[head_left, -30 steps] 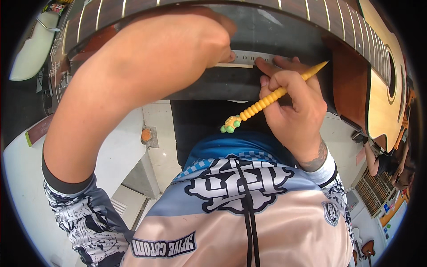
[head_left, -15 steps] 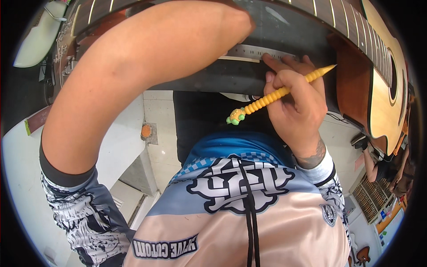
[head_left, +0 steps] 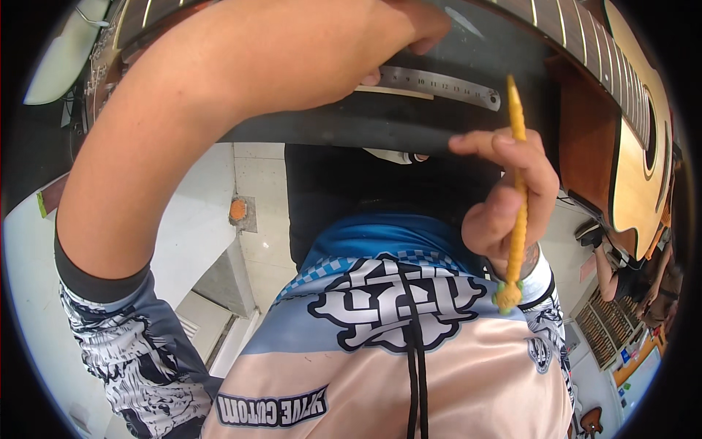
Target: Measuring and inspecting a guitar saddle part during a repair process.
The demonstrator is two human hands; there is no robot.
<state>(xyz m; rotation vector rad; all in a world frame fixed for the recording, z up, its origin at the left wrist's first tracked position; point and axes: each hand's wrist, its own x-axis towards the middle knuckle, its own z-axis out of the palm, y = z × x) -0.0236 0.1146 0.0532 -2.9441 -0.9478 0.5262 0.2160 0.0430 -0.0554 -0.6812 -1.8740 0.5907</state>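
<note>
Currently | right hand (head_left: 542, 172) — clamped on yellow ribbed pen-shaped stick (head_left: 517, 234) | left hand (head_left: 391, 33) — by silver metal ruler (head_left: 453, 89), grip hidden, cannot tell

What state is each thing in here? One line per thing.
Metal ruler: flat, left part hidden
Yellow pointed tool: held, tip toward picture top
Right hand: holding that tool, off the ruler
Left hand: at ruler, grip unclear
Guitar: front showing, partly out of frame

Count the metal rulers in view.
1: the metal ruler on the dark bench, its left end hidden behind the left hand; others could be hidden there too.
</note>
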